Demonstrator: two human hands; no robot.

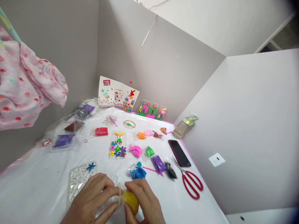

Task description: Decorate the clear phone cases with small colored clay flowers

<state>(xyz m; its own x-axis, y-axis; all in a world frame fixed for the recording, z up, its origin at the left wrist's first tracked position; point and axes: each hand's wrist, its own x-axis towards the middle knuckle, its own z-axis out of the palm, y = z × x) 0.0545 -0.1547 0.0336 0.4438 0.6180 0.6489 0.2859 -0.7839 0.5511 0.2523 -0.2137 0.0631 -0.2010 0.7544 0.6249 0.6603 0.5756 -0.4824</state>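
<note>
A small clear plastic packet of yellow modelling clay [131,200] is between my hands at the bottom of the view. My right hand [146,199] is closed around the yellow lump. With thumb and fingers, my left hand [95,199] pinches the loose clear plastic end of the same packet. Partly hidden behind my left hand lies a clear faceted sheet [76,183] with a blue clay flower [91,166] on its upper corner. Just beyond my fingers sits a packet of blue clay [137,172].
Red-handled scissors [192,183] and a phone [179,153] lie on the right, near a bottle [183,127]. Several clay packets, such as purple [158,164] and pink [135,151], surround a decorated clear case [117,145]. Pink spotted cloth [30,81] hangs at left.
</note>
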